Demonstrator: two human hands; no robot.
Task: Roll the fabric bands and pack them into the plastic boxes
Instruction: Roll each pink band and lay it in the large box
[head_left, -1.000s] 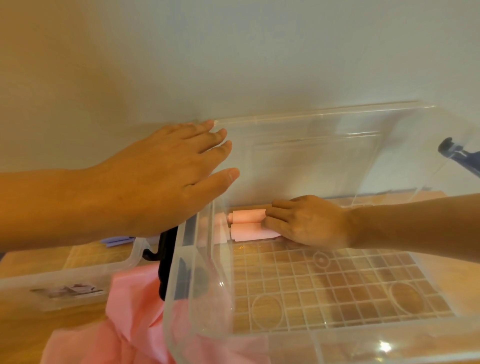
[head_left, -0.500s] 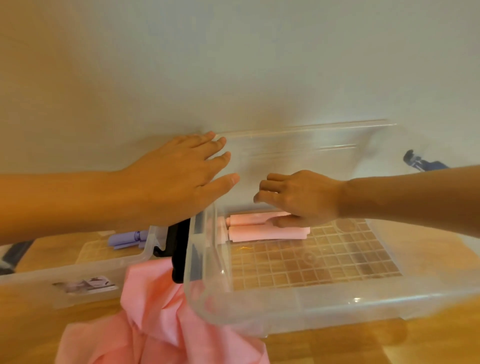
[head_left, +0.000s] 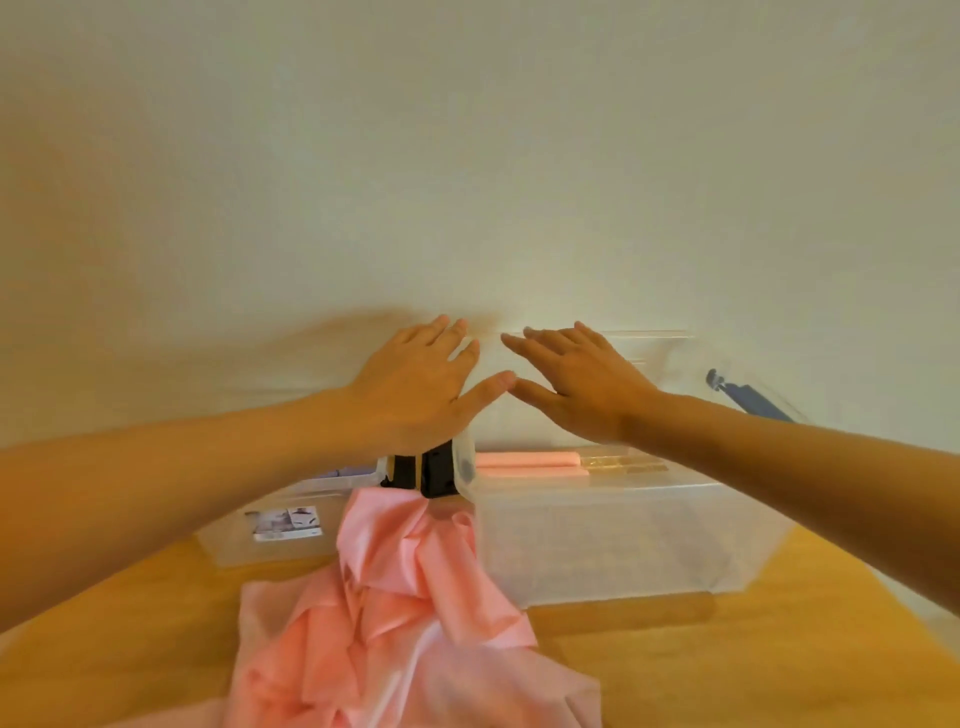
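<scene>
left hand (head_left: 415, 384) + right hand (head_left: 576, 387): fingers straight, spread, holding nothing, flat at raised lid (head_left: 670, 348) | two pink rolls (head_left: 524, 460) inside box (head_left: 597, 540), at back wall | loose bands (head_left: 405, 597) left-front of box: likely light, limp, slippery; pinch an end | label (head_left: 287, 522) on second box (head_left: 234, 545) left of box: unreadable

Plain pale wall (head_left: 467, 156), wooden table (head_left: 779, 649), perhaps warm light

The boxes (head_left: 613, 540) are clear, glossy plastic with black plastic latches (head_left: 439, 475). The pink bands (head_left: 395, 613) are soft, matt cloth, loose or rolled. The tabletop (head_left: 779, 670) is smooth, light wood.
</scene>
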